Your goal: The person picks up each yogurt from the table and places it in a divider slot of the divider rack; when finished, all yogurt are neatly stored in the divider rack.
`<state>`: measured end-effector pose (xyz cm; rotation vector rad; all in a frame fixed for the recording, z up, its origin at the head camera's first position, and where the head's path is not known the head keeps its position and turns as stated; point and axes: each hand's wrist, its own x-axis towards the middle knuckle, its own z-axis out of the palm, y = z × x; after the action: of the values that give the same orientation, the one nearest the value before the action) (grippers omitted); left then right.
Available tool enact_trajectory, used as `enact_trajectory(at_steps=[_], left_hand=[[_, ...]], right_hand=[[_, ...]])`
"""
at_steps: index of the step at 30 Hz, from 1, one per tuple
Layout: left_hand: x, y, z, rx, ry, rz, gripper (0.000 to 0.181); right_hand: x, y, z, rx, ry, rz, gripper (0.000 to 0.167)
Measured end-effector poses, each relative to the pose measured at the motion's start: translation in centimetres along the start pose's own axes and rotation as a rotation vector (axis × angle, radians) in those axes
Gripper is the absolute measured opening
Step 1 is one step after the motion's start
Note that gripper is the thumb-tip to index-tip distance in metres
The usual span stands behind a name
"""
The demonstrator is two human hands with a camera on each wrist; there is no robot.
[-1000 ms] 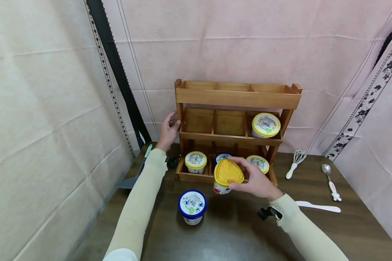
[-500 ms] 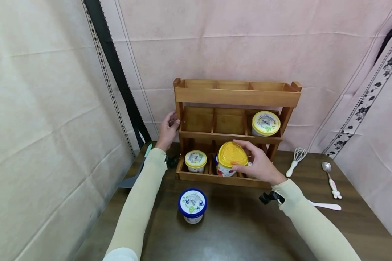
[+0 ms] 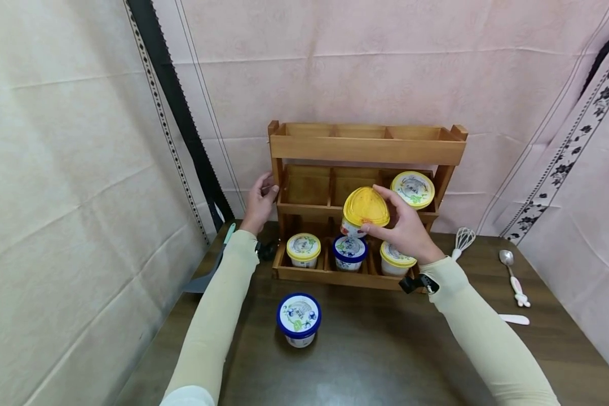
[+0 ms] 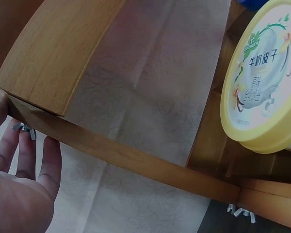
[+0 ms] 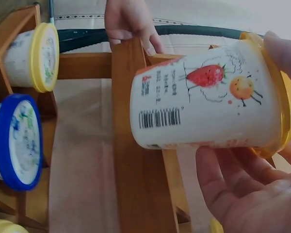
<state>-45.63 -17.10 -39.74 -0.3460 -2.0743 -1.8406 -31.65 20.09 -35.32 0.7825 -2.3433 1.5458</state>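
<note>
My right hand (image 3: 405,228) grips a yogurt cup (image 3: 366,207) with a rounded yellow lid, thumb and fingers around its lid end. Strawberry and orange pictures on its white side show in the right wrist view. The cup is in front of the middle tier of a three-tier wooden rack (image 3: 369,149). On the rack's left, my left hand (image 3: 260,204) holds the side post, thumb on one face and fingers on the other in the left wrist view. A larger yellow-lidded tub (image 3: 413,189) sits in the middle tier's right compartment, partly hidden by the right hand.
The bottom tier holds a yellow-lidded tub (image 3: 303,250), a blue-lidded tub (image 3: 350,249) and another yellow-lidded tub (image 3: 397,259). Another blue-lidded tub (image 3: 299,317) stands on the table in front. A whisk (image 3: 463,242), spoon (image 3: 513,276), white handle (image 3: 515,319) and spatula (image 3: 208,276) lie around.
My right hand has raised the yellow-lidded yogurt cup from in front of the bottom tier to the middle tier, uncovering the blue-lidded tub behind. The left hand stays on the post.
</note>
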Motion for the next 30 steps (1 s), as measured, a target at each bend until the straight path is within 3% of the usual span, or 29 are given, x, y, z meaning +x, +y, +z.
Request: enact_trajectory(at_steps=[13, 23, 30], left_hand=[[0.0, 0.1, 0.0, 0.000, -0.001, -0.009, 0.047], [-0.2, -0.1, -0.1, 0.014, 0.000, -0.012, 0.047], [-0.2, 0.2, 0.0, 0.008, -0.004, -0.027, 0.048]], right_hand=[[1.3, -1.4, 0.2, -0.089, 0.094, -0.055, 0.091], [2.5, -0.4, 0.9, -0.104, 0.215, -0.094, 0.092], [3.5, 0.5, 1.1, -0.170, 0.227, -0.056, 0.094]])
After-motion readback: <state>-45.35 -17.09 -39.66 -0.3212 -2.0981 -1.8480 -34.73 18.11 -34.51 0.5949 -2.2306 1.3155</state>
